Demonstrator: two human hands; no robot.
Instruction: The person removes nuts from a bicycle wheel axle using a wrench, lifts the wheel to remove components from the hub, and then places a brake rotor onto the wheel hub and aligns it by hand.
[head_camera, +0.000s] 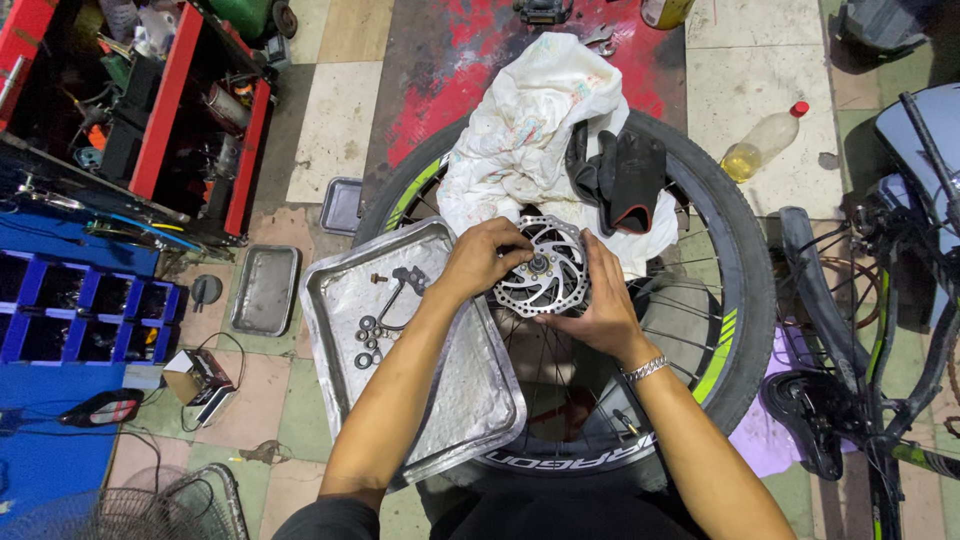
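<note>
A bicycle wheel (745, 290) with a black tyre and green stripes lies flat on the floor. At its hub sits a silver brake disc (545, 285). My left hand (483, 257) grips the disc's left edge from above. My right hand (597, 300) holds the right side, fingers curled at the rim; a metal bracelet is on that wrist. A dented metal tray (470, 400) rests over the wheel's left part and holds several washers and small parts (375, 335).
A white cloth (525, 130) and black gloves (625, 175) lie on the wheel's far side. A bottle of yellow liquid (765, 145) lies right. A red tool cabinet (160, 100), blue bins (80, 300), smaller trays (265, 290) stand left; a bike frame (880, 330) right.
</note>
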